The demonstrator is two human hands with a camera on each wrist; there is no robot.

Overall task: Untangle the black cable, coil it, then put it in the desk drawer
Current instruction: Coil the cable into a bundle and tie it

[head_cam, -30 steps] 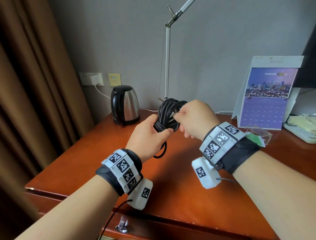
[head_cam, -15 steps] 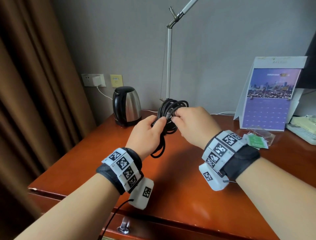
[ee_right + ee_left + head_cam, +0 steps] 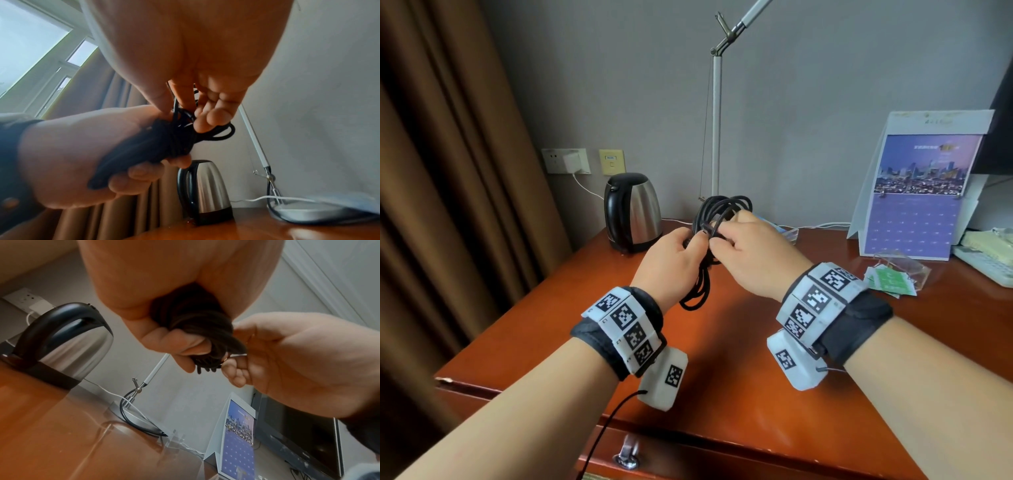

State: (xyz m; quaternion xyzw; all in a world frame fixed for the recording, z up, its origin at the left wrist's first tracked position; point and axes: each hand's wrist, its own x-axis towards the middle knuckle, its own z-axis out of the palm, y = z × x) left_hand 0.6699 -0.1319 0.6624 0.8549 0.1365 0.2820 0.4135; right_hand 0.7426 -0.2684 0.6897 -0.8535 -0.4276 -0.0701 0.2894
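The black cable is bundled into a coil held in the air above the desk. My left hand grips the coil's middle with its fingers wrapped round the strands. My right hand pinches a strand of the cable at the top of the bundle, right against the left hand. A loop of the coil hangs below the left hand. The drawer front with its metal pull shows at the desk's near edge; whether it is open I cannot tell.
A steel kettle stands at the back left of the red-brown desk. Behind the hands rises a desk lamp. At the right are a purple calendar, green packets and a white phone. Brown curtains hang at the left.
Both hands and the coil have dropped slightly toward the desk. The right hand has shifted from gripping the coil to pinching a strand at its top.
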